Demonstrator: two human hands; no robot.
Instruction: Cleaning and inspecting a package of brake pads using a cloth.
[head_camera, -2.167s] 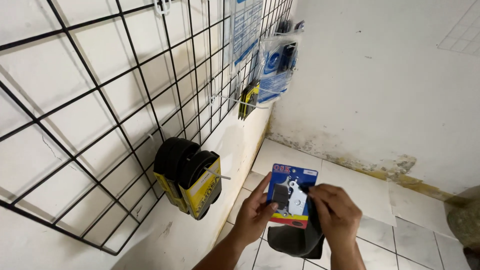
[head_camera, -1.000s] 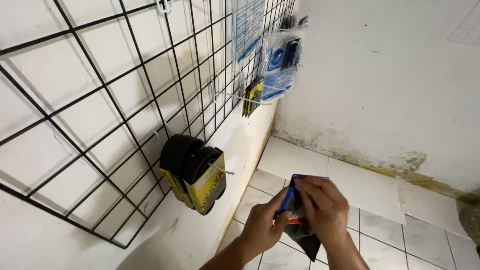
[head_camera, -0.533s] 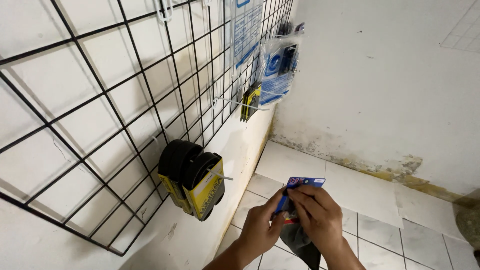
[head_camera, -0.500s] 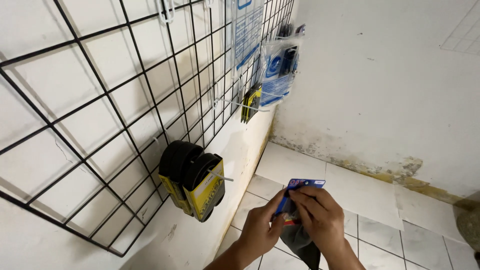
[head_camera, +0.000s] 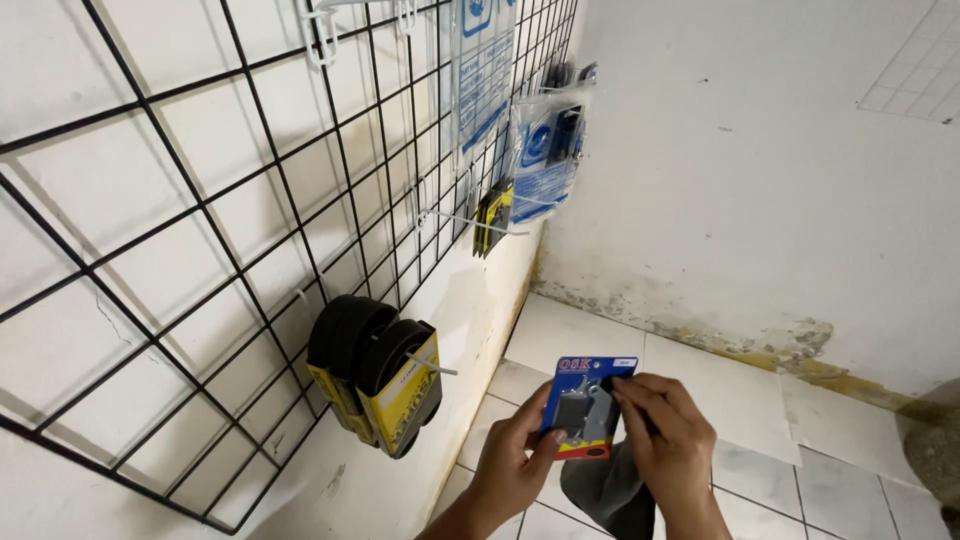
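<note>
Card with blue and red print, turned edge-on half a second ago, now faces up again. Left hand pinches its lower edge; right hand grips its top corner. Wire rack stands left.

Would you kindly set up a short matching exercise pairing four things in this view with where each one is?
Things:
1. blue and red carded packet
2. black rolls in yellow sleeves
3. clear blue-printed bags
4. dark cloth

Places:
A. hanging high on the wire grid, near the corner
B. held between the left hand and the right hand
C. below the hands, above the floor tiles
D. on a low hook of the wire grid

Pairs: 1-B, 2-D, 3-A, 4-C
</note>
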